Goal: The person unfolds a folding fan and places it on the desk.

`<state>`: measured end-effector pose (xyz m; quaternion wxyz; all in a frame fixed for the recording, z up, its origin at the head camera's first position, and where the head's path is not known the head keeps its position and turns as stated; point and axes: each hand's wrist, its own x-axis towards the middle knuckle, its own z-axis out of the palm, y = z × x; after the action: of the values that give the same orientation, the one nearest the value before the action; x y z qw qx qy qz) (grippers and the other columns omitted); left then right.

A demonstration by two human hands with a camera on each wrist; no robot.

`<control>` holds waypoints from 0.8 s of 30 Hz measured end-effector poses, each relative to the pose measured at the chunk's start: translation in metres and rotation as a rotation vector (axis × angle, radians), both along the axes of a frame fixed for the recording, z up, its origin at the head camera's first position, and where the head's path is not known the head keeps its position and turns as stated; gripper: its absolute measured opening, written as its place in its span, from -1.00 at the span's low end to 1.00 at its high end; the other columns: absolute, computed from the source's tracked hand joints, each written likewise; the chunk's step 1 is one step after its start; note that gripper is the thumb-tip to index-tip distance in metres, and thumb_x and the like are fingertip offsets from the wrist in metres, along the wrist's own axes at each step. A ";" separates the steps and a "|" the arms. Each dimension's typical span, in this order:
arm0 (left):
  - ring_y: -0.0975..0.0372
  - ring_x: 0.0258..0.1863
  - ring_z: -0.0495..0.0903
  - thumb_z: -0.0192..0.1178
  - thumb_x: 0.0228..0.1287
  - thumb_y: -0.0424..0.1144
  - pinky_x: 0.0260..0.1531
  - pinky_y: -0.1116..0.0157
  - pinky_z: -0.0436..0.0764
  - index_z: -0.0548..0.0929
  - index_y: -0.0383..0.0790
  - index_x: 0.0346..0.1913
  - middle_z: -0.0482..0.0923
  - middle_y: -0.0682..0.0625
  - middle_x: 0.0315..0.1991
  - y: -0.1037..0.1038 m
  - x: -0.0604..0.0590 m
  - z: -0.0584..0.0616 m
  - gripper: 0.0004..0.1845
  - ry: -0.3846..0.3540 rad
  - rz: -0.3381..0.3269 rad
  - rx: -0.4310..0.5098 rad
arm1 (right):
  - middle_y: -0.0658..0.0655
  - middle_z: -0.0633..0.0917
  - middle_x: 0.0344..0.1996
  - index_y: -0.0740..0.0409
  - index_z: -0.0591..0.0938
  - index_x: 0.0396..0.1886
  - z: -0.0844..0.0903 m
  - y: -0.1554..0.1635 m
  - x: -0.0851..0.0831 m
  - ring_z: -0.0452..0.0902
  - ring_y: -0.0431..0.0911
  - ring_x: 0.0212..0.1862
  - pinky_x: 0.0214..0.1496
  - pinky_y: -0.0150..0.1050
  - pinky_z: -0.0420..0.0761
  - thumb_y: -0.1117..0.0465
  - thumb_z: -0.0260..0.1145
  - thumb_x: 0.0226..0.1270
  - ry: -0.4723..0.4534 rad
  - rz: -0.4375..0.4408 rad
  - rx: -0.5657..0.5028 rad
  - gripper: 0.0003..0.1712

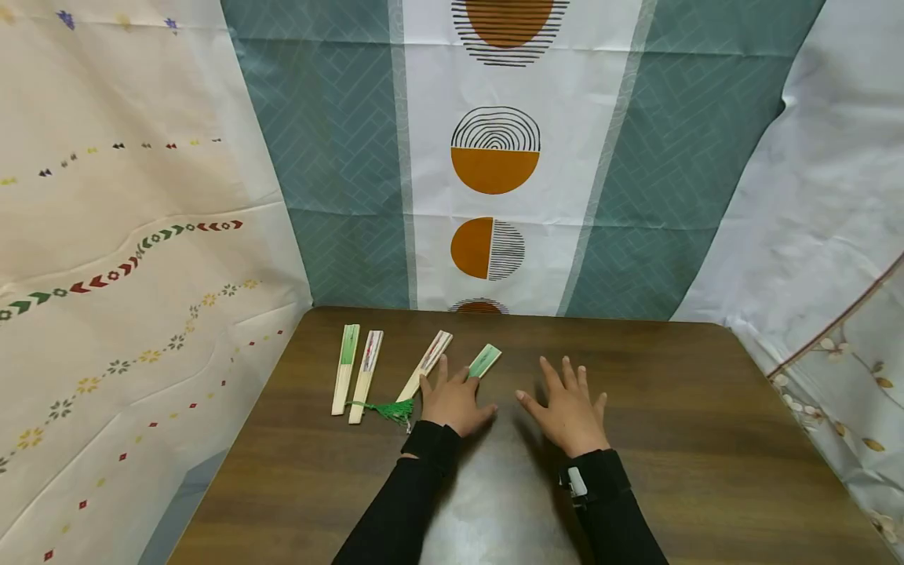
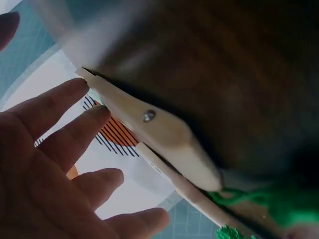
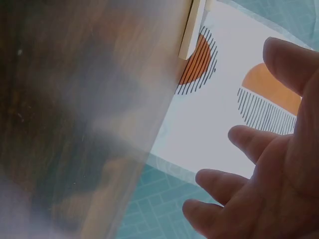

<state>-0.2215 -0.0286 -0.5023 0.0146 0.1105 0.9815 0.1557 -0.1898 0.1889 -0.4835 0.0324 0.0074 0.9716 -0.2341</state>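
Several folded hand fans lie on the wooden table. My left hand (image 1: 452, 402), fingers spread, is over the lower part of a green-topped fan (image 1: 485, 360) and hides the rest of it. In the left wrist view, the fingertips come right up to a pale fan (image 2: 144, 117) with a metal rivet. Just left of this hand lies a slanted white-topped fan (image 1: 427, 362), with a green tassel (image 1: 397, 410) by its lower end. My right hand (image 1: 570, 412) holds nothing, its fingers stretched out over the table to the right of the fans.
Farther left, another green-topped fan (image 1: 345, 369) and a fan with a red-marked top (image 1: 366, 377) lie side by side. Behind the brown table (image 1: 678, 439) hangs a teal and white curtain (image 1: 339, 157). Patterned pale cloth (image 1: 127, 314) hangs along the left side.
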 end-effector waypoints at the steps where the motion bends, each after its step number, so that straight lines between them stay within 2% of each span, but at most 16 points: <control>1: -0.28 0.85 0.12 0.48 0.51 0.25 0.71 -0.58 0.23 0.78 -0.12 0.42 0.57 -0.15 0.64 0.001 0.000 -0.001 -0.35 -0.001 0.002 -0.003 | 0.46 -0.01 0.86 -0.02 0.14 0.91 0.000 0.000 0.001 -0.22 0.53 0.86 0.67 0.88 -0.17 -0.39 0.28 0.71 -0.001 0.001 -0.001 0.06; 4: -0.26 0.80 0.28 0.56 0.46 0.13 0.67 -0.54 0.36 0.83 -0.13 0.30 0.68 -0.17 0.51 0.002 0.000 -0.004 -0.46 0.045 -0.002 0.002 | 0.46 0.00 0.86 -0.02 0.16 0.90 -0.003 -0.002 0.002 -0.21 0.54 0.85 0.67 0.88 -0.16 -0.36 0.30 0.71 0.001 -0.002 -0.004 0.04; 5: -0.22 0.72 0.42 0.58 0.43 0.06 0.62 -0.46 0.48 0.86 -0.14 0.20 0.76 -0.17 0.40 0.003 -0.004 -0.013 -0.55 0.101 -0.011 -0.004 | 0.47 0.01 0.86 -0.02 0.16 0.90 -0.003 -0.002 0.002 -0.20 0.54 0.85 0.67 0.88 -0.16 -0.35 0.31 0.71 0.004 -0.003 -0.004 0.04; 6: -0.19 0.60 0.57 0.61 0.38 -0.02 0.52 -0.37 0.63 0.88 -0.13 0.07 0.81 -0.17 0.26 0.004 -0.008 -0.022 -0.65 0.161 -0.019 -0.010 | 0.47 0.03 0.85 -0.02 0.18 0.90 -0.004 -0.003 0.003 -0.18 0.54 0.85 0.67 0.88 -0.15 -0.35 0.32 0.71 0.009 -0.004 -0.004 0.03; 8: -0.14 0.28 0.76 0.64 0.29 -0.17 0.26 -0.19 0.81 0.88 -0.11 -0.17 0.83 -0.17 0.00 0.005 -0.010 -0.031 -0.84 0.251 -0.036 -0.016 | 0.48 0.05 0.85 -0.01 0.20 0.89 -0.006 -0.004 0.004 -0.16 0.54 0.85 0.67 0.88 -0.14 -0.33 0.33 0.70 0.014 -0.003 0.000 0.02; 11: -0.05 -0.19 0.73 0.61 0.20 -0.34 -0.20 -0.02 0.81 0.83 -0.09 -0.38 0.73 -0.13 -0.28 0.006 -0.015 -0.047 -0.87 0.354 -0.048 -0.045 | 0.49 0.08 0.84 0.00 0.24 0.88 -0.008 -0.006 0.005 -0.13 0.55 0.84 0.66 0.89 -0.11 -0.30 0.36 0.69 0.021 0.003 0.004 0.01; 13: -0.03 -0.26 0.72 0.60 0.22 -0.38 -0.26 0.02 0.82 0.85 -0.15 -0.32 0.72 -0.14 -0.30 0.007 -0.013 -0.045 -0.90 0.330 -0.045 -0.033 | 0.50 0.09 0.83 0.01 0.25 0.87 -0.009 -0.008 0.006 -0.12 0.55 0.84 0.65 0.89 -0.10 -0.29 0.37 0.69 0.024 0.007 0.000 0.00; 14: -0.04 -0.28 0.72 0.60 0.19 -0.40 -0.28 0.02 0.81 0.85 -0.20 -0.25 0.73 -0.16 -0.31 0.007 -0.016 -0.049 -0.87 0.324 -0.038 -0.023 | 0.50 0.10 0.83 0.02 0.26 0.87 -0.009 -0.009 0.006 -0.12 0.55 0.84 0.65 0.89 -0.10 -0.28 0.38 0.69 0.025 0.008 -0.002 -0.01; 16: -0.05 -0.31 0.76 0.67 0.11 -0.38 -0.35 0.01 0.81 0.80 -0.27 -0.11 0.76 -0.18 -0.32 0.008 -0.022 -0.059 -0.70 0.282 -0.009 0.019 | 0.51 0.11 0.82 0.03 0.28 0.86 -0.010 -0.010 0.006 -0.11 0.55 0.84 0.65 0.89 -0.09 -0.27 0.38 0.69 0.030 0.008 -0.011 -0.02; 18: -0.07 -0.32 0.79 0.73 0.07 -0.33 -0.36 -0.01 0.82 0.73 -0.30 0.01 0.78 -0.20 -0.30 0.007 -0.027 -0.064 -0.53 0.208 0.026 0.048 | 0.52 0.13 0.81 0.03 0.30 0.85 -0.009 -0.011 0.006 -0.11 0.55 0.84 0.65 0.89 -0.08 -0.26 0.39 0.69 0.032 0.009 -0.016 -0.03; 21: -0.03 -0.40 0.79 0.80 0.06 -0.19 -0.44 0.00 0.81 0.74 -0.25 -0.10 0.80 -0.16 -0.34 0.002 -0.034 -0.070 -0.54 0.108 0.053 0.055 | 0.53 0.17 0.80 0.05 0.32 0.84 -0.009 -0.012 0.005 -0.09 0.55 0.83 0.66 0.88 -0.05 -0.25 0.39 0.69 0.034 0.011 -0.020 -0.04; 24: 0.13 -0.49 0.69 0.76 0.15 -0.07 -0.52 0.13 0.70 0.76 -0.10 -0.36 0.75 -0.01 -0.43 -0.008 -0.040 -0.069 -0.67 0.067 0.036 0.058 | 0.54 0.26 0.77 0.13 0.36 0.80 -0.008 -0.012 0.003 0.00 0.54 0.82 0.67 0.83 0.09 -0.22 0.39 0.70 0.056 0.017 -0.032 -0.07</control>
<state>-0.2616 -0.0362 -0.5718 -0.0241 0.0983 0.9783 0.1806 -0.1868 0.1769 -0.4910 0.0072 -0.0079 0.9683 -0.2494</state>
